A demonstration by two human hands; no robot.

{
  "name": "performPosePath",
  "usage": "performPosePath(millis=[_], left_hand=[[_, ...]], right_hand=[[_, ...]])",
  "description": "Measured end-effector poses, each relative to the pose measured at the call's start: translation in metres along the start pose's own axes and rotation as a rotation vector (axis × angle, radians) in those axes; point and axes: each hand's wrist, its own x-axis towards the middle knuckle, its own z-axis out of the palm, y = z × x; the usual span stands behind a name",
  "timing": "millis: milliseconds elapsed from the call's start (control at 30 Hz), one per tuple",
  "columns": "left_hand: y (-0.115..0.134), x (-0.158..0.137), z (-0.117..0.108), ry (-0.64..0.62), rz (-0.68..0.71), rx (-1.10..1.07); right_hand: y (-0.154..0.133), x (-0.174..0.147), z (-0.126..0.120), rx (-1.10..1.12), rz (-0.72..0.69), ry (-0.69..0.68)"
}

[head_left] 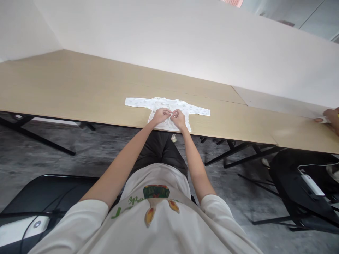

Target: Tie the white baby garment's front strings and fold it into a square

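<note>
A small white long-sleeved baby shirt (159,104) with a faint print lies flat on the table, its sleeves spread to both sides and its hem near the front edge. My left hand (162,115) is closed in a pinch at the middle of the shirt's front. Close beside it, my right hand (178,119) pinches the fabric at the same front opening, fingertips almost meeting the left ones. The fingers cover the exact spot they hold, so any fastener there cannot be made out.
The long wooden table (92,84) runs against a white partition (159,38). At the far right another person's hand (332,116) rests at the table. Black folding chairs stand left (53,187) and right (288,183), the right one carrying a white box (312,185) with a cable.
</note>
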Motion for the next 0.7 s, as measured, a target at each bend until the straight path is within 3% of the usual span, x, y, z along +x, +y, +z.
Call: performPosePath(millis=[367, 700], left_hand=[[0.001, 0.001, -0.002, 0.035, 0.033, 0.179], [-0.006, 0.004, 0.002, 0.083, 0.051, 0.348]], right_hand=[[-0.005, 0.001, -0.002, -0.001, 0.034, 0.006], [-0.013, 0.001, -0.002, -0.212, -0.044, -0.070]])
